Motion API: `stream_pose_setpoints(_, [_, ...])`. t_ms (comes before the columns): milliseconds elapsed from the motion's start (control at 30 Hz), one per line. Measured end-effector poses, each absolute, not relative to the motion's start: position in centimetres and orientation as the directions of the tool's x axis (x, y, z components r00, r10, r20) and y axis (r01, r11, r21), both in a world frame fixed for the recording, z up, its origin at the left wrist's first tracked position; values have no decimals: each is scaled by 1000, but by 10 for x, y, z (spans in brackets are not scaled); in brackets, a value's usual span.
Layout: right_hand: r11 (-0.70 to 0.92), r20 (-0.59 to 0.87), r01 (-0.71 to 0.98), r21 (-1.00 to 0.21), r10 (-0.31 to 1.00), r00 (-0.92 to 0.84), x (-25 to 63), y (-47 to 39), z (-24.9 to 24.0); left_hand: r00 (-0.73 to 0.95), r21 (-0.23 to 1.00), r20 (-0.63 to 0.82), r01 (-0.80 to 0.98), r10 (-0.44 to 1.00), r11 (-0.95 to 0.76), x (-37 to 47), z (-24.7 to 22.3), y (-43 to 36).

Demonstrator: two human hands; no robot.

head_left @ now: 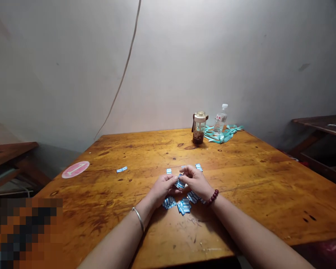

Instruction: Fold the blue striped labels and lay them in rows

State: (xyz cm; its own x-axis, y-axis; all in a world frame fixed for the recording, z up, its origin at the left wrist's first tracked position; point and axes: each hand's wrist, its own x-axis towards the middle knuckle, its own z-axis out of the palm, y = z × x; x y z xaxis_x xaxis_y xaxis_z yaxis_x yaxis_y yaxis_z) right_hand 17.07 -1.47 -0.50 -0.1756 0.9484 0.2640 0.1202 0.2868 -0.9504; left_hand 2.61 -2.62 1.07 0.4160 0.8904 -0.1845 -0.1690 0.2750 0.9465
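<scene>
Several small blue-and-white cards [180, 183] are held between my two hands above the wooden table [145, 149]. My left hand [164, 188], with a silver bangle at the wrist, pinches them from the left. My right hand [198, 183], wearing a dark red bead bracelet, has its thumb and fingers closed at their right side. Below the hands, more of the cards lie in loose heaps: a left heap [169, 202], a middle heap [184, 206] and a right heap [193, 197] partly under my right wrist. Print on the cards is too small to read.
Single cards lie farther off, such as a card [168, 171] and a card pair [121, 169]. A pink round sticker [75, 169] is at the left edge. At the back stand a brown-filled drink bottle [198, 130], a clear water bottle [220, 120] and turquoise ribbon [226, 135].
</scene>
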Motion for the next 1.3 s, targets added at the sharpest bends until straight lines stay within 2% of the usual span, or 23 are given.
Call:
stream_pose_setpoints(233, [262,245,77,-962,953,-176,178,-11,4,341,997,-48,-44,939,67,27,8,-22])
stream_pose_setpoints(333, [262,256,93,-961,964,-71,207,-5,22,246,996,-42,-63,968,59,19,6,-16])
stream_pose_setpoints(400, [209,205,154,-966,978,-37,230,-4,33,197,994,-57,-85,979,75,13,4,-12])
stream_pose_setpoints(500, [147,119,308,-940,987,-109,259,-9,39,164,990,-82,-102,983,100,7,2,-8])
stream_pose_setpoints(600, [168,65,513,-842,975,-213,274,-24,33,174,989,-92,-101,980,111,7,2,-8])
stream_pose_setpoints(733, [262,-19,773,-578,942,-334,273,-47,20,185,990,-102,-83,978,119,11,4,-10])
stream_pose_setpoints(800, [332,-2,816,-473,926,-378,264,-53,17,191,990,-102,-73,976,118,13,5,-11])
stream_pose_setpoints(933, [408,-7,839,-361,898,-439,234,-43,22,210,993,-82,-71,974,99,13,4,-11])
stream_pose_setpoints(1100, [533,-147,806,-257,802,-578,204,-14,27,201,993,-76,-77,977,93,10,1,-9])
stream_pose_setpoints(1200, [519,-207,810,-273,790,-577,200,-7,22,201,992,-74,-84,977,93,10,1,-9])
stream_pose_setpoints(1300, [451,-211,786,-423,794,-570,203,-5,13,194,991,-83,-83,977,100,11,1,-9])
